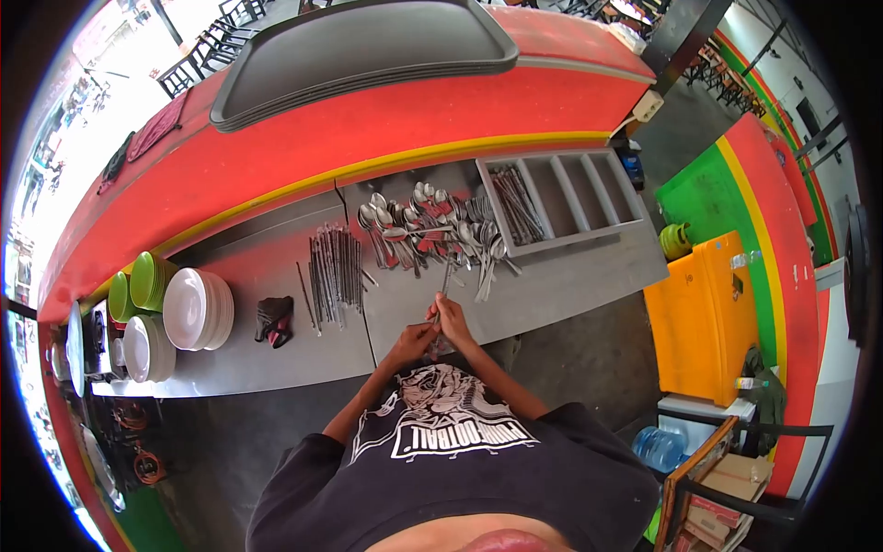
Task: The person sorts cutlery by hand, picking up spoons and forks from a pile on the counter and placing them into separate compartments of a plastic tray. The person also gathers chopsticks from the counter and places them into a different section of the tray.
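My left hand point(416, 340) and my right hand point(451, 319) meet at the table's front edge, close before my shirt. The fingers of both are closed round a thin metal utensil point(447, 278) that points up toward the pile of spoons and forks point(414, 225). Left of that pile lies a row of dark, thin sticks or knives point(336, 267). A grey divided tray point(561, 198) sits to the right, with similar dark utensils point(517, 204) in its leftmost compartment.
A dark cloth point(274, 320) lies on the steel table point(414, 317). White plates point(191, 309) and green bowls point(147, 281) are stacked at the left. Black trays point(368, 51) rest on the red ledge. A yellow-orange bin point(701, 322) stands at the right.
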Demonstrator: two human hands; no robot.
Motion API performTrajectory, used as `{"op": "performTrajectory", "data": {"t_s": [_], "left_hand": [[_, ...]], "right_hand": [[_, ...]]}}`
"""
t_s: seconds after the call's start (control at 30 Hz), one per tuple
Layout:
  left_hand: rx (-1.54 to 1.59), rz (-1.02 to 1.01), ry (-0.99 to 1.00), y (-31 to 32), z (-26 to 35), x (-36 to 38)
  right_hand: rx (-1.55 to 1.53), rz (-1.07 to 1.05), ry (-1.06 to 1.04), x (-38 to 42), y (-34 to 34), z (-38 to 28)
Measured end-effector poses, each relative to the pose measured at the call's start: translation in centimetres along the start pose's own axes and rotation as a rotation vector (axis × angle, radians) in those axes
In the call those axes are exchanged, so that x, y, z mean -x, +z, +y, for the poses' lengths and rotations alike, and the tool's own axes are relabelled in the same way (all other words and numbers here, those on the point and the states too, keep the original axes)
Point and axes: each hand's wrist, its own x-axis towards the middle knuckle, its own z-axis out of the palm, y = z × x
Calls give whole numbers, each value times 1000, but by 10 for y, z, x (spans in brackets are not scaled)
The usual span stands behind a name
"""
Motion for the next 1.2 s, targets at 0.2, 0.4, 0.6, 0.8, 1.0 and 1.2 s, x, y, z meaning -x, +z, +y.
{"op": "performTrajectory", "data": {"t_s": [0.2,0.4,0.6,0.8,1.0,1.2], "left_hand": [[34,168,129,18,-1,-38],[-14,210,149,49,12,-66],[3,209,88,96,46,-100],[186,291,106,153,97,-167],[32,366,192,182,145,-238],[-172,638,234,190,133,-283]], "right_hand": [[19,-230,-11,-5,-48,-20],[134,-158,-26,3,-87,-41],[69,-10,-57,2,-122,-74],[264,62,-81,-30,-198,-129],[516,29,-163,-94,-267,-171],[596,-62,-228,-135,-285,-182]]}}
